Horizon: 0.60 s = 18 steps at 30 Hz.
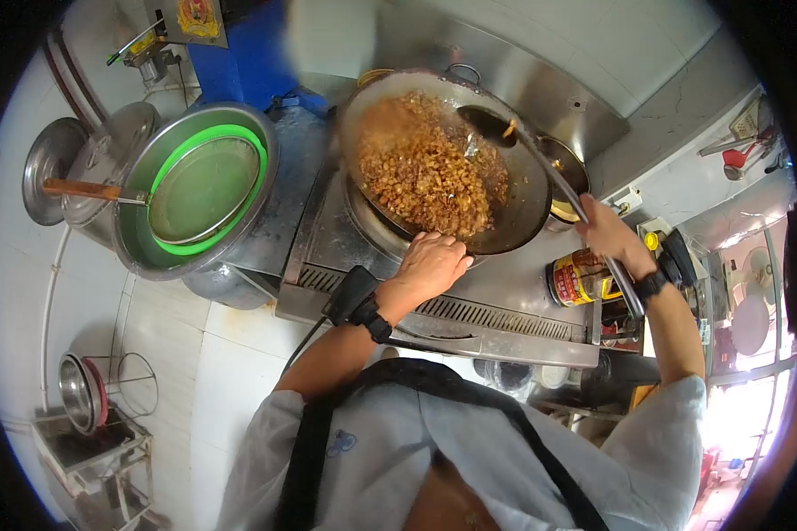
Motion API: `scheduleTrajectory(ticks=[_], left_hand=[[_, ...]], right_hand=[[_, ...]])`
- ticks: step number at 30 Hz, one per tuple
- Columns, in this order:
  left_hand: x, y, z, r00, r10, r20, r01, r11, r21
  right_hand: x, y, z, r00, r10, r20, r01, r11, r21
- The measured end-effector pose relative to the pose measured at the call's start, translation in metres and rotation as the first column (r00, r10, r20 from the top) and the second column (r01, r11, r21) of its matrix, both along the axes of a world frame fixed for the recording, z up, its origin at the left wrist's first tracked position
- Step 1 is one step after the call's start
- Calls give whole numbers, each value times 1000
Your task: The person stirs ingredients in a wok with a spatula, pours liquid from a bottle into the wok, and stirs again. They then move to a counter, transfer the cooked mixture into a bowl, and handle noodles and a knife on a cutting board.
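A large wok [533,208] sits tilted on the stove, with a heap of browned, chopped food [434,168] inside. My left hand [429,267] is closed on the wok's near rim, its fingers bent over the edge. Whatever part of the rim lies under that palm is hidden. In my right hand [613,237], closed around the long metal handle, is a ladle [549,164]. Its dark bowl rests inside the far right part of the wok, above the food. A small piece of food clings near where the bowl meets the handle.
Left of the stove stands a wide metal basin [131,234] holding a green basket [248,142] and a wood-handled strainer [204,190]. A labelled bottle [580,276] is on the stove's right side. Behind the wok's right side is a metal pot [565,155].
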<state>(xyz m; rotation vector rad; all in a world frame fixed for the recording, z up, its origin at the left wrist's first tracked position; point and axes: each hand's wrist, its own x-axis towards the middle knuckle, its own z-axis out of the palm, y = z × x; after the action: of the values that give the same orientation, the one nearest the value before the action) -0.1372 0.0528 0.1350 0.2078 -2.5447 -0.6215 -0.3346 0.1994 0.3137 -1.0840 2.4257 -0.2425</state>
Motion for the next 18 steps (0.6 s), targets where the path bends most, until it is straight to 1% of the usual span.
scheduleTrajectory(ticks=[2,3,5,6,8,9,10,12,13,15,16,18], left_hand=[[-1,-2,-1,999,-15,38,15,1000,-2],[-1,-3,-2,999,-2,38,2,1000,-5],[-1,-2,-3,1000,-10,27,10,1000,-2],[-1,-3,-3,1000,5,28,-5,1000,-4],[-1,-3,-4,1000,-26,8,26,1000,-3],[1,-5,-3,999,-34,-24,33,999,-26],[0,-6,-3,999,-31,-23,30,999,-27],[-1,-6,-4,998,-56,-23,56,998,-10],[0,-6,-3,998,-52,-43,51,999,-9],[1,-6,-1,998,-49,-37,49,999,0],[1,-5,0,998,-48,-37,48,999,5],[-1,-6,-3,997,-56,-51,56,998,3]], right_hand=[[-37,-22,-19,961,76,-266,-88,996,-34],[-65,-36,-39,960,88,-266,-102,994,-37],[-113,-67,-72,988,8,-154,-18,998,-64],[-117,-83,-72,988,23,-153,-33,997,-65],[-123,-111,-79,992,-55,113,54,998,12],[-127,-124,-83,982,-75,175,81,996,-28],[-131,-136,-83,982,-71,176,78,997,-29],[-132,-155,-87,974,68,218,-74,997,19],[-117,-160,-80,973,68,221,-74,997,20],[-86,-167,-62,977,133,167,-147,986,79],[-70,-167,-58,977,130,169,-145,986,80],[-43,-163,-53,954,287,-81,-256,927,273]])
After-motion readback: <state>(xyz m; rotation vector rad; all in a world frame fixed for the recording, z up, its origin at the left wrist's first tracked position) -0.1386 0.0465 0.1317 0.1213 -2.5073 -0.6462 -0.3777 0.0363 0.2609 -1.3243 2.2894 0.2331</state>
